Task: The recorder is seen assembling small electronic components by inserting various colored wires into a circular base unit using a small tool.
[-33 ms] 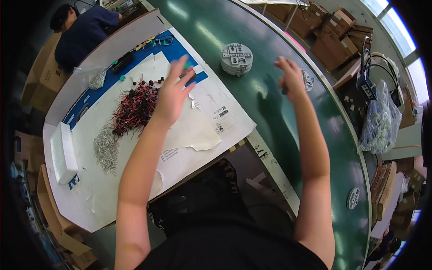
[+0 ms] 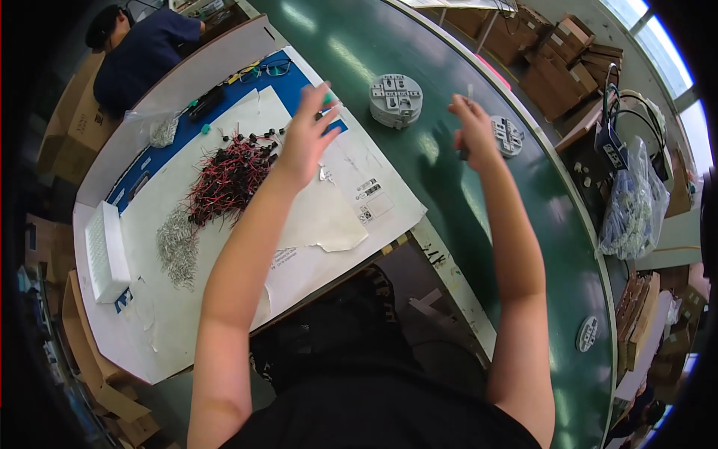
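Note:
Raised over the table's right corner, my left hand [image 2: 301, 146] has its fingers spread. Something small, green and dark shows among these fingers; whether they hold it is unclear. Over the green surface, my right hand [image 2: 476, 136] is closed, fingers bent together. A thin pale piece [image 2: 470, 91] shows at its fingertips, and a dark bit below; what it grips cannot be made out. Beside that hand lies a grey round part [image 2: 507, 136] with slots. Between both hands stands a stack of similar grey round parts [image 2: 396, 101].
Red and black wired parts [image 2: 228, 179] heap on the paper-covered table [image 2: 351, 247], beside silvery metal pieces [image 2: 177, 247]. A white block [image 2: 105, 254] stands at its left edge. Another grey part [image 2: 587, 332] lies farther down the green surface [image 2: 449, 202]. A person [image 2: 142, 63] sits at upper left.
My left hand has shifted slightly right and up. My right hand has moved a little left, uncovering more of the grey round part beside it.

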Action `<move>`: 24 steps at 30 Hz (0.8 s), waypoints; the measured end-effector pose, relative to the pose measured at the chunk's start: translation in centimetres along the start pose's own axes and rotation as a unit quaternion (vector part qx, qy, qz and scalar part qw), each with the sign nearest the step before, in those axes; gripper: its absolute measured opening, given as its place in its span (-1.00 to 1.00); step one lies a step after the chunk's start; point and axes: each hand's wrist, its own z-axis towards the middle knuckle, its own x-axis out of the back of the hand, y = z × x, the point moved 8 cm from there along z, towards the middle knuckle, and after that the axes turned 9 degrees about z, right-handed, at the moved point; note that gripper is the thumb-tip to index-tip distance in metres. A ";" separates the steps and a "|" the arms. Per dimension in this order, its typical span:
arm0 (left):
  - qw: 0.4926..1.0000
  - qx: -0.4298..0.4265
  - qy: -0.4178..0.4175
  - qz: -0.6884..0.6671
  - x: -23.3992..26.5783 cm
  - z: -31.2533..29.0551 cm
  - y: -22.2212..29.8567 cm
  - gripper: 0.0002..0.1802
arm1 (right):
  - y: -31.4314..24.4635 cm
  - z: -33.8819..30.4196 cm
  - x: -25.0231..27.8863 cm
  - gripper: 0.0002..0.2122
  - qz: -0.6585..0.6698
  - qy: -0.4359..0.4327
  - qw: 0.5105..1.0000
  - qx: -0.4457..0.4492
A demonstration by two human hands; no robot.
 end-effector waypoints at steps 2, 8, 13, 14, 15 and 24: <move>0.998 0.049 0.030 0.039 -3.3 4.9 -1.3 0.08 | 2.4 0.3 -2.6 -0.46 -0.024 -0.013 0.998 -0.049; 1.000 -0.002 0.027 -0.011 -6.0 11.9 -6.9 0.31 | 3.6 -0.1 -7.6 -0.45 -0.005 -0.029 0.998 -0.052; 0.975 -0.084 0.158 0.128 -7.4 -1.5 0.8 0.16 | 0.7 -1.0 -10.0 -0.48 0.042 -0.170 0.984 -0.041; 0.973 -0.085 0.172 0.130 -6.7 -3.5 0.6 0.16 | 0.2 -1.8 -11.7 -0.47 0.049 -0.230 0.971 -0.052; 0.968 -0.116 0.198 0.098 -6.1 -5.5 1.0 0.12 | -0.2 -2.1 -12.5 -0.47 0.048 -0.238 0.969 -0.052; 0.961 -0.121 0.247 0.033 -4.2 -15.4 -4.4 -0.03 | 1.3 -1.8 -19.8 -0.53 -0.156 -0.456 0.873 -0.073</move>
